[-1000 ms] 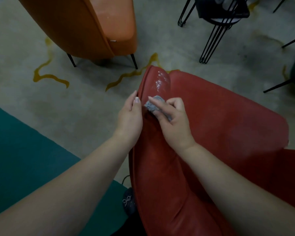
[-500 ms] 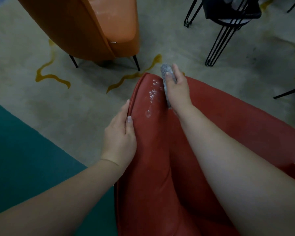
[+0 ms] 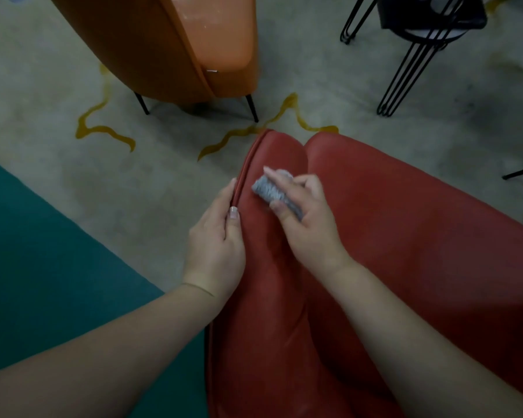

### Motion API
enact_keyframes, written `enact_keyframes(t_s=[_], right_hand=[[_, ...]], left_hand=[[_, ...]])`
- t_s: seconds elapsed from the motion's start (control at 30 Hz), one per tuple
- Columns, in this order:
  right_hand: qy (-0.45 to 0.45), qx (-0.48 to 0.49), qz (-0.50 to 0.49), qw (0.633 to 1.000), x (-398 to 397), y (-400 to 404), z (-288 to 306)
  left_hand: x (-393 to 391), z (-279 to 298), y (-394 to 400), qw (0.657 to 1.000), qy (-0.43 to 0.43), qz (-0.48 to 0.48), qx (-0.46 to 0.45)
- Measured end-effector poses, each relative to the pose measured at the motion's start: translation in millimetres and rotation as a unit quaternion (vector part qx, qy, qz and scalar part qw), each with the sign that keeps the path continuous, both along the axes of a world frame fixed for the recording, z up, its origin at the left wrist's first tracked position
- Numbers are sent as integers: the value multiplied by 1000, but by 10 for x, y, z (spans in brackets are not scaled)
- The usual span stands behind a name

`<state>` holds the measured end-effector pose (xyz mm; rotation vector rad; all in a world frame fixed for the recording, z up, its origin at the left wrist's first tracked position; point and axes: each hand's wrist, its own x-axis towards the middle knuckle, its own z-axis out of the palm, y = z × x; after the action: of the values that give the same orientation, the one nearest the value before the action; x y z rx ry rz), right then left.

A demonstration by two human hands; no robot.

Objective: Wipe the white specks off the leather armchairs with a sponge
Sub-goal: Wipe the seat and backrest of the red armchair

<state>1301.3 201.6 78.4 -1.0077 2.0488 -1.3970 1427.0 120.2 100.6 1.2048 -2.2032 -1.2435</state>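
Right hand [image 3: 310,224] grips the sponge [image 3: 274,191] — grey, pinched between thumb and fingers, index laid along its top. Sponge is pressed flat on the arm of the red chair [image 3: 405,251], near the arm's front end. Left hand [image 3: 216,245] holds the arm's outer edge: thumb on top by the piping seam, fingers wrapped down the outside, out of sight. The two hands are close together but apart, seam between them. Leather around the sponge looks clean; can't make out specks there.

Orange chair [image 3: 175,46] stands beyond on the rug [image 3: 58,122] — a few pale specks on its seat. Black wire-leg chair [image 3: 417,40] top right.
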Motion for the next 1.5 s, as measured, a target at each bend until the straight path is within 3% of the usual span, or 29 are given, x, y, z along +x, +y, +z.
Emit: enact_keyframes(t_s=[0.13, 0.23, 0.37, 0.57, 0.63, 0.83, 1.07, 1.23, 1.3, 1.4, 1.5], right_hand=[[-55, -5, -79, 995, -44, -10, 26], [-24, 22, -150, 988, -437, -350, 30], [25, 46, -91, 994, -447, -591, -10], [78, -9, 11, 997, 233, 131, -50], [70, -1, 5, 998, 209, 157, -42], [36, 57, -135, 988, -423, -571, 7], [115, -5, -12, 993, 484, 281, 2], [124, 47, -92, 987, 98, -131, 45], [86, 63, -120, 987, -142, -425, 59], [77, 49, -87, 992, -62, -410, 42], [118, 20, -20, 993, 378, 112, 30]], left_hand=[[-6, 4, -6, 1000, 9, 10, 11], [-13, 7, 1, 1000, 12, 16, 21], [-12, -9, -9, 1000, 14, 17, 17], [-3, -42, -23, 999, 9, 27, 32], [-10, -46, -22, 999, 13, 31, 35], [-7, -51, -6, 997, 47, 37, 44], [17, -73, -28, 997, 47, 40, 52], [7, -73, -21, 997, 56, 43, 39], [1, -67, -20, 997, 50, 47, 24], [-9, -64, -29, 997, 47, 59, 27], [-7, -19, -4, 996, 49, 62, 28]])
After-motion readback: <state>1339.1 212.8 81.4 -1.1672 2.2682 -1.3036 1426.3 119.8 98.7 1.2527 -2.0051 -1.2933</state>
